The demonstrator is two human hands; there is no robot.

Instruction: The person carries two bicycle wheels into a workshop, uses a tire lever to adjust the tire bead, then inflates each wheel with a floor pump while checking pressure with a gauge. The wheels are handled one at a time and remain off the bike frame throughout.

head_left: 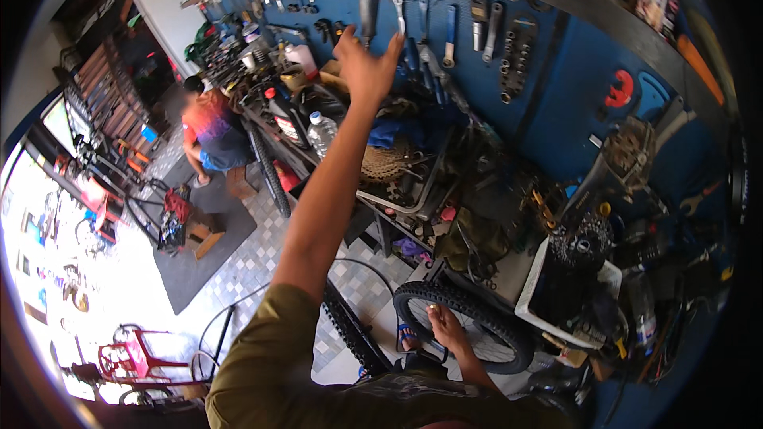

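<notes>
My left hand [367, 70] is raised at arm's length to the blue tool wall, its fingers apart and nothing seen in them. Just above it hangs a tyre inflator gun [367, 4] with a round gauge on top. Beside my thumb hangs a silver ratchet wrench [399, 12]; whether the hand touches either tool is not clear. Low down, my right hand [450, 330] is closed in front of a bicycle wheel [413, 290] with a knobby black tyre. A small pale, brassy bit shows at its fingertips, too small to name.
A cluttered bench holds a clear plastic bottle [322, 132], a black bottle with red cap [284, 115] and a metal tray [409, 208] with a large cassette [389, 160]. A white crate [528, 292] stands right. Another person [213, 123] sits at the left. A second tyre [350, 326] stands near me.
</notes>
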